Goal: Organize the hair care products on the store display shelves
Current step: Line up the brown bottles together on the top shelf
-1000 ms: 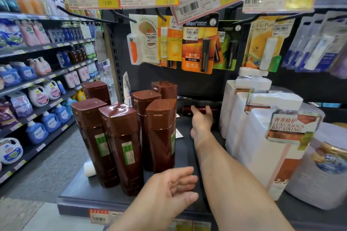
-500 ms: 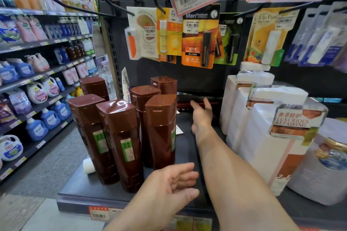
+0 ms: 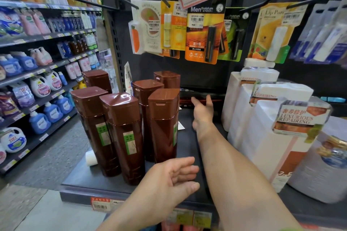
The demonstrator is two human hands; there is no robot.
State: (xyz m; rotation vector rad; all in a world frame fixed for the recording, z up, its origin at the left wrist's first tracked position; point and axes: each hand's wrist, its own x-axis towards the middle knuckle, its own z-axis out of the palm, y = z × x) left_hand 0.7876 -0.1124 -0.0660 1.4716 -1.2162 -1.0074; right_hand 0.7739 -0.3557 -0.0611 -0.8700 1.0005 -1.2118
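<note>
- Right hand, centre frame, fingers spread apart, reaches toward a lying brown bottle at the shelf back.
- Left hand, lower centre, fingers relaxed, empty.
- Upright brown bottles stand centre-left.

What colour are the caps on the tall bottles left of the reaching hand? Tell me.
Glossy reddish brown caps, matching the bottles, clearest in the head view.

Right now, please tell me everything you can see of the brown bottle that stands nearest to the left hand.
The brown bottle is tall, glossy dark brown plastic, with an angular flip-top cap and a green label on its right side. It stands upright on the dark shelf, front of the right row, close beside other brown bottles. The left hand hovers open just below it, not touching.
</note>
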